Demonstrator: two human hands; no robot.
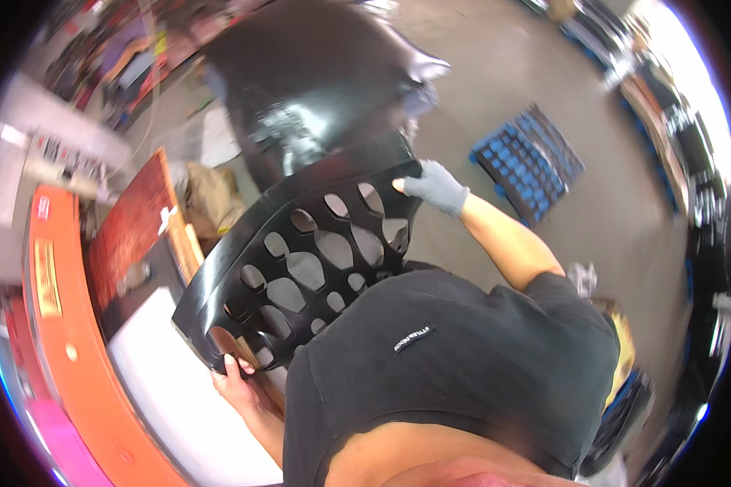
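In front of my body I hold a large curved black panel [300,242], pierced with rounded holes of several sizes, rather like a plastic chair back. My left hand [237,383] is bare and grips its lower left corner, fingers over the edge. A grey glove with the thumb tip exposed covers my right hand [437,187], closed on the panel's upper right corner. The panel tilts, its right end higher in the picture than the left. Part of its near edge is hidden by my dark shirt.
Glossy black sheeting [300,81] bulges just beyond the panel. To the left stand an orange machine frame [69,341], a white surface [166,381] and a reddish board [134,223]. A blue and black pallet [528,162] lies on the floor at right; dark stacks line the far right.
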